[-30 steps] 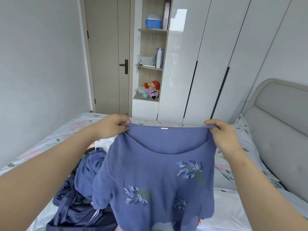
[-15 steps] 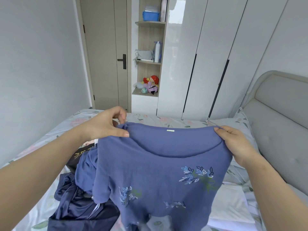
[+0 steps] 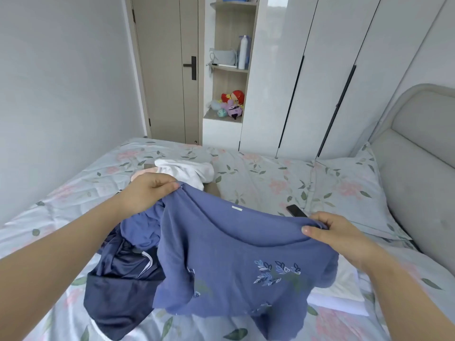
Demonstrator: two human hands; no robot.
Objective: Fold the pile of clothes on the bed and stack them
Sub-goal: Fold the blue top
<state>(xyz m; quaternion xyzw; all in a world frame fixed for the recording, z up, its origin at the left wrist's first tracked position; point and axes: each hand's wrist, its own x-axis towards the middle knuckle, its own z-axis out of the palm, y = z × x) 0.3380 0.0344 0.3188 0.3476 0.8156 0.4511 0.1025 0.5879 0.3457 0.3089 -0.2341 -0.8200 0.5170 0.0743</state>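
Our left hand (image 3: 145,193) and right hand (image 3: 339,235) pinch the blue top (image 3: 234,254) by its shoulders; navy garment (image 3: 118,291) at eight o'clock

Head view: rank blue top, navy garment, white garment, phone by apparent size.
1. blue top
2. navy garment, partly under the top
3. white garment, farther off and partly hidden, so its true size is unsure
4. phone

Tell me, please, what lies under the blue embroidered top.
From under the blue embroidered top a navy satin garment shows at left and a pale folded cloth at right, on the floral sheet. Whatever lies beneath its middle is covered.
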